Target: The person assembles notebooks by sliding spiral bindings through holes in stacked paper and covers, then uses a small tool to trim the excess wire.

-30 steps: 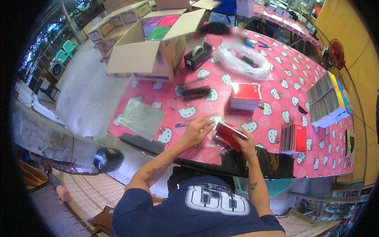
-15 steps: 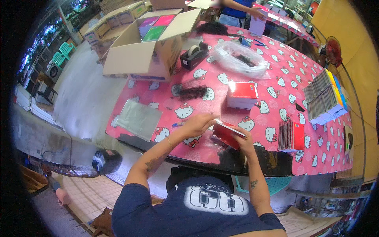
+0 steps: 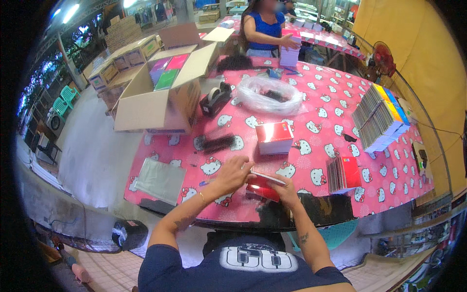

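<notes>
My right hand (image 3: pixel 287 191) grips a small red-covered notebook (image 3: pixel 265 191) by its right side, above the near edge of the table. At the notebook's upper left corner, the fingers of my left hand (image 3: pixel 234 175) are pinched together; whatever is between them is too small to make out. Just beyond my hands sits a stack of red notebooks (image 3: pixel 275 139). A loose pile of black spiral binding coils (image 3: pixel 219 143) lies past my left hand. Clear plastic sleeves (image 3: pixel 160 180) rest at the table's left, and a blue pen is partly hidden near my left wrist.
An open carton (image 3: pixel 146 113) of colourful notebooks stands at the left, beside a tape dispenser (image 3: pixel 215 100). Farther back lies a plastic bag (image 3: pixel 269 96) with black coils. Coil-bound notebooks (image 3: pixel 379 119) and a smaller bundle (image 3: pixel 343 175) stand right. Across the table, a person holds a tall stack (image 3: pixel 290 48).
The view has tilted upward, showing more of the person opposite. The red notebook has turned flatter, its edge now facing me, while both my hands stay at it.
</notes>
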A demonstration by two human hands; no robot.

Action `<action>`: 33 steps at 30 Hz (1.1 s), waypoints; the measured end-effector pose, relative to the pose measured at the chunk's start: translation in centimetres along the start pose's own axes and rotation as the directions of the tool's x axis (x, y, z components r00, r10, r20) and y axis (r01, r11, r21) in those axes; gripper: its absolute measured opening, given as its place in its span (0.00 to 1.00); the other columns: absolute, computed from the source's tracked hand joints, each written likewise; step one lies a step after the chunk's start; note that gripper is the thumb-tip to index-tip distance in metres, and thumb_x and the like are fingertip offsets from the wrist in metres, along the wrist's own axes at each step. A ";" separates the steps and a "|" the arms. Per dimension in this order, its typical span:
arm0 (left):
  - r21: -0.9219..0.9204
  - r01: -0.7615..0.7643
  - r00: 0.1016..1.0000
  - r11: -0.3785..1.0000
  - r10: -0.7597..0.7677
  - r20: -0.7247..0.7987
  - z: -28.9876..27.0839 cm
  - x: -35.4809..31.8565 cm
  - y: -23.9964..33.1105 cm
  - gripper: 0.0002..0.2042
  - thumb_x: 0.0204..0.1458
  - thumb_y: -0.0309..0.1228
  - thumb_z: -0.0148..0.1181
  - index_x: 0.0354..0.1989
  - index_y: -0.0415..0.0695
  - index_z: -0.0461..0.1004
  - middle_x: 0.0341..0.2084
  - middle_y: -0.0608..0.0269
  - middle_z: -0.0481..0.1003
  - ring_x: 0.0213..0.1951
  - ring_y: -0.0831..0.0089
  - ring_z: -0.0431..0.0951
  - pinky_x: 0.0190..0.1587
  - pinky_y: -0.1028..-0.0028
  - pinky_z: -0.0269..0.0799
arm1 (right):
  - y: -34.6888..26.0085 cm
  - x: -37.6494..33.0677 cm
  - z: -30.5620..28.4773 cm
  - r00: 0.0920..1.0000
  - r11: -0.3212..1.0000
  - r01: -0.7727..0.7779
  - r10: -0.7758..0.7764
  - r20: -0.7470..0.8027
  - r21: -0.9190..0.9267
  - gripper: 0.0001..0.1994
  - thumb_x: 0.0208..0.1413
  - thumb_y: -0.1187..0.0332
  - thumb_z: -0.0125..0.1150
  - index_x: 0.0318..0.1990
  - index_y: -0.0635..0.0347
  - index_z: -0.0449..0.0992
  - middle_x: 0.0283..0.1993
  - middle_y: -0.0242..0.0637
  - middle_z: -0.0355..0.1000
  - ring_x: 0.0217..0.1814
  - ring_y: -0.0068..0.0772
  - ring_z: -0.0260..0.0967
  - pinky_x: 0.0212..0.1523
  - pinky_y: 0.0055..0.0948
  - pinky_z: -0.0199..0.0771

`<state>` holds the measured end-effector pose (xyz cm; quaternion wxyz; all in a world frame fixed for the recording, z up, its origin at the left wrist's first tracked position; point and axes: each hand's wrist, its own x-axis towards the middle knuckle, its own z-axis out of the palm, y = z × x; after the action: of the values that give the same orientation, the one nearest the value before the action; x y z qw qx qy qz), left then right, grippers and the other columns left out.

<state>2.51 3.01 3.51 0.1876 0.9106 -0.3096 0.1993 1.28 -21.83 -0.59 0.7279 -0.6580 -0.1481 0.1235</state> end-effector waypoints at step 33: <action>0.120 0.049 0.997 0.992 -0.042 -0.060 -0.5 3.0 6.5 0.47 0.58 0.64 0.40 0.73 0.34 0.45 0.74 0.45 0.43 0.76 0.53 0.36 0.72 0.44 0.20 | -3.6 -2.0 2.4 0.989 0.990 0.060 -0.077 -0.130 -0.130 0.31 0.59 0.78 0.62 0.70 0.57 0.62 0.52 0.34 0.75 0.49 0.20 0.71 0.51 0.23 0.74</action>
<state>0.45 -3.00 6.83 0.1453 0.9211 -0.2705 0.2393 -1.51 -20.73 3.16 0.6973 -0.7037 -0.1288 0.0442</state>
